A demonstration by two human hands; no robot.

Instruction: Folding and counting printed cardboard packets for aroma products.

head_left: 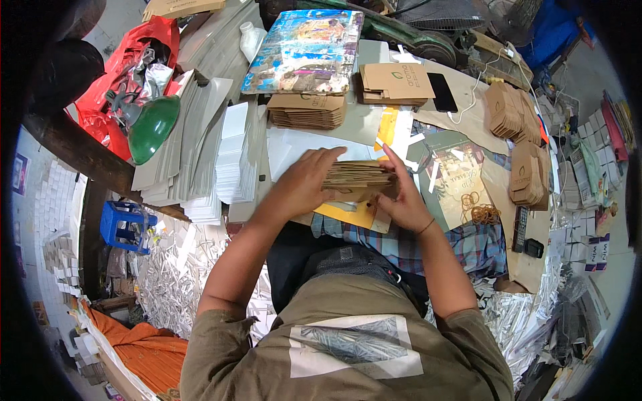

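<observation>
Left hand [306,182], right hand [405,202] curved, pinching opposite ends of brown carton stack [360,175].

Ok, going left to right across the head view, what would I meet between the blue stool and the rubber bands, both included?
Blue stool, white cards, left hand, brown stack, right hand, rubber bands.

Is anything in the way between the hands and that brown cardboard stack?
Nothing visible is. The left hand is at the left end of the brown cardboard stack, and the right hand is at its right end.
</observation>
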